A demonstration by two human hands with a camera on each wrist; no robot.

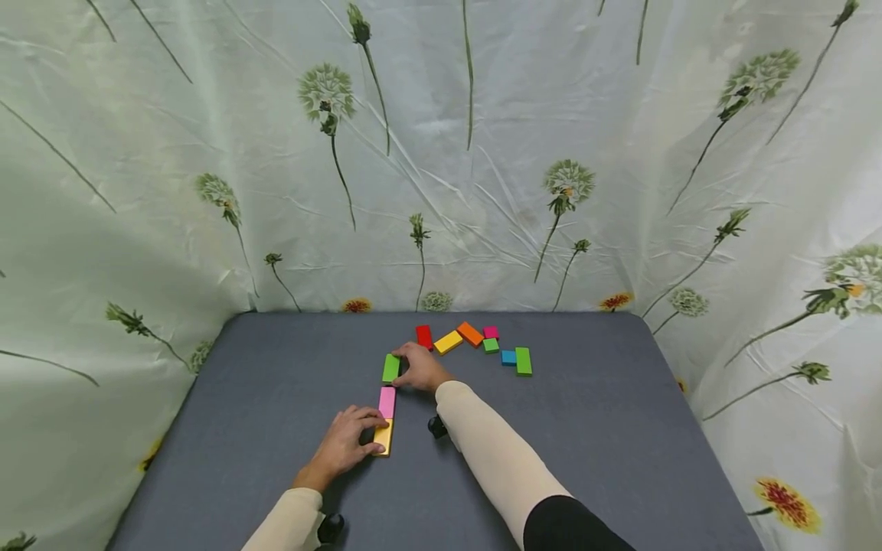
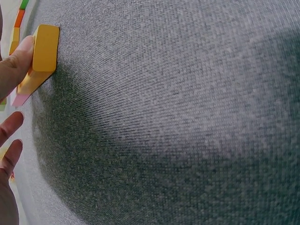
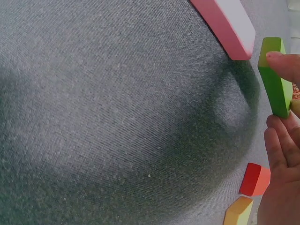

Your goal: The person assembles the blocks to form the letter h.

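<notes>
A light-orange block (image 1: 383, 441) lies lengthwise on the grey table, end to end with a pink block (image 1: 387, 402). My left hand (image 1: 342, 441) holds the light-orange block, its thumb at the near end and fingertips near the seam with the pink one. In the left wrist view the thumb presses that block's side (image 2: 46, 49), while two other fingers reach out free. Beyond the pink block, my right hand (image 1: 422, 369) pinches a green block (image 1: 390, 369) by its two ends. The right wrist view shows this green block (image 3: 276, 89) raised off the cloth, a gap from the pink block (image 3: 229, 28).
Toward the back of the table (image 1: 586, 428) lie a red block (image 1: 424, 337), a yellow block (image 1: 449, 342), an orange block (image 1: 471, 334), a magenta block (image 1: 491, 332), a small green block (image 1: 491, 346), a blue block (image 1: 508, 357) and a longer green block (image 1: 524, 362). A flowered curtain (image 1: 441, 191) hangs behind.
</notes>
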